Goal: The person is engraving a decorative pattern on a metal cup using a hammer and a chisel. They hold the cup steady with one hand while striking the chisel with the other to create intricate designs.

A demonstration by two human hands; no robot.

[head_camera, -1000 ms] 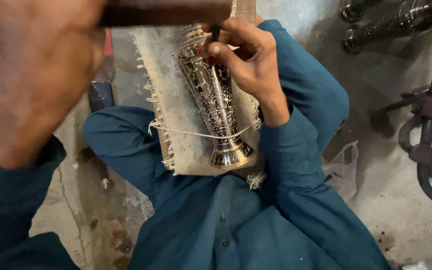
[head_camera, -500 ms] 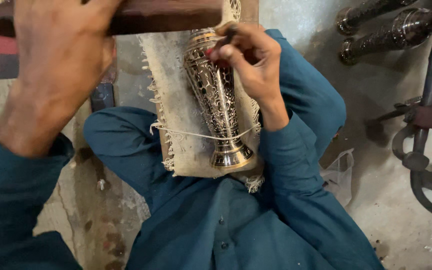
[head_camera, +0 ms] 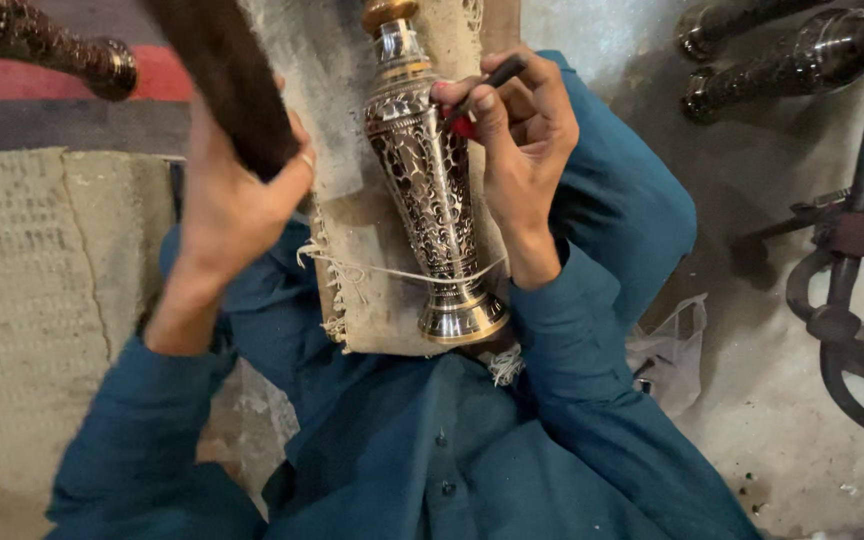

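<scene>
An engraved silver metal vase (head_camera: 427, 190) lies lengthwise on a frayed cloth-covered board (head_camera: 352, 240) in my lap, with a thin string (head_camera: 382, 272) running across its narrow lower part. My right hand (head_camera: 527, 150) grips a slim dark chisel (head_camera: 487, 85) with its tip against the vase's upper body. To the left of the vase, my left hand (head_camera: 232, 215) is closed around a thick dark wooden stick (head_camera: 222, 80), which points up and away. Teal sleeves cover both arms.
Ornate dark metal pieces lie at the top right (head_camera: 792, 70) and top left (head_camera: 52, 45). Dark curved metal tools (head_camera: 852, 290) stand at the right. A clear plastic bag (head_camera: 672, 350) lies by my right elbow. A concrete slab (head_camera: 42, 300) sits on the left.
My left hand with the wooden stick has come down from close to the camera and now sits beside the vase. The right hand stays on the vase with the chisel.
</scene>
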